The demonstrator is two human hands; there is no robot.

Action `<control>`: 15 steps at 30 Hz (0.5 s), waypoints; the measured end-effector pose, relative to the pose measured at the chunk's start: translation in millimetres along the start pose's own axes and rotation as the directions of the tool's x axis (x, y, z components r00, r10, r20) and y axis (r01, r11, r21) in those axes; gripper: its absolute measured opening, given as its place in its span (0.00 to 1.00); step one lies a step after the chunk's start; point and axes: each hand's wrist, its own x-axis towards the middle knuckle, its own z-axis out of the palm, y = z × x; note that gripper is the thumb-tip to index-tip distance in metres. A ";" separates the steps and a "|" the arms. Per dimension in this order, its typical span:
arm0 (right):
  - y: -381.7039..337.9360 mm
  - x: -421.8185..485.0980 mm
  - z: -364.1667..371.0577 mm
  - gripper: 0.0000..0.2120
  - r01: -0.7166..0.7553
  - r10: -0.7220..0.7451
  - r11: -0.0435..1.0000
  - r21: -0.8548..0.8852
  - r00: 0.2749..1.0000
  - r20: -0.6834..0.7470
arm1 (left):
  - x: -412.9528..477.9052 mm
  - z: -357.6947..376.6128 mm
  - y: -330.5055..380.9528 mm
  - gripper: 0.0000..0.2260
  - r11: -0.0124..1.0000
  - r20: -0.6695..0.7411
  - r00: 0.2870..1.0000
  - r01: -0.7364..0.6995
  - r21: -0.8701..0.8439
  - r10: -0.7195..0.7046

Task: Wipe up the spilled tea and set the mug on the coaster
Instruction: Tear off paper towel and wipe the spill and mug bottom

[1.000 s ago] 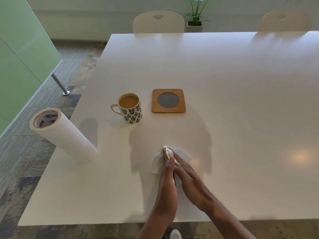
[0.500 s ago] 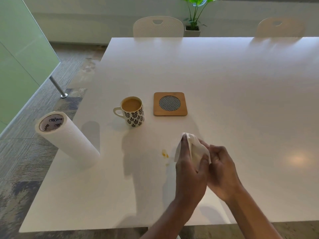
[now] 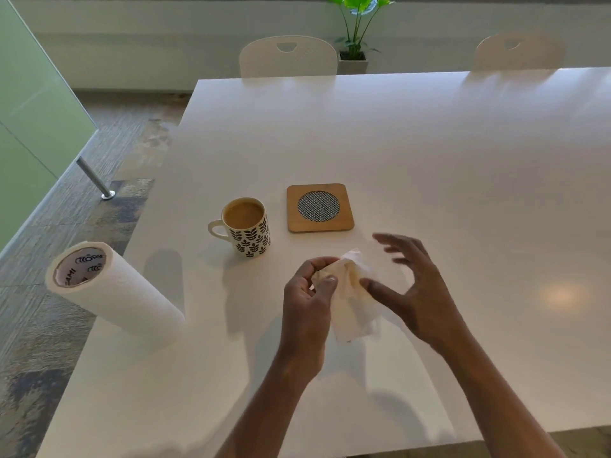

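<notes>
The left hand [image 3: 305,300] is pinching a crumpled paper towel [image 3: 352,292] between thumb and fingers, holding it above the white worktop [image 3: 429,160] near its front edge. The towel is showing a pale tan stain on its upper folds, and its loose end is hanging down between the two hands. The right hand [image 3: 415,292] is spread wide, fingers splayed and gripping nothing; its thumb is touching the towel's right side. The mug [image 3: 246,226], patterned with dark leaves and filled with milky tea, is standing upright on the bare worktop, its handle pointing left. It is sitting just beside the wooden coaster [image 3: 320,207], to the left of it and not touching it. The coaster is lying flat with nothing on it. A paper towel roll [image 3: 112,289] is standing near the worktop's left edge, well apart from the mug. Whether any spilled tea is lying beneath the hands cannot be told.
</notes>
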 end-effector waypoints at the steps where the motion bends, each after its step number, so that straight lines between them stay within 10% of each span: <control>1: 2.8 7.8 -2.0 0.39 -0.002 0.004 1.000 -0.018 0.994 0.105 | 3.3 -2.6 0.0 0.12 0.999 0.034 0.999 -0.005 0.037 0.003; 6: 13.2 34.3 -2.0 0.43 0.003 0.023 0.999 -0.052 0.870 0.493 | 18.5 -11.2 3.0 0.12 0.956 0.203 0.976 -0.135 0.260 0.082; 15: 14.6 42.8 3.9 0.14 0.008 -0.033 0.994 0.107 0.971 0.237 | 42.9 -32.3 14.0 0.17 0.854 0.249 0.894 -0.436 0.283 0.373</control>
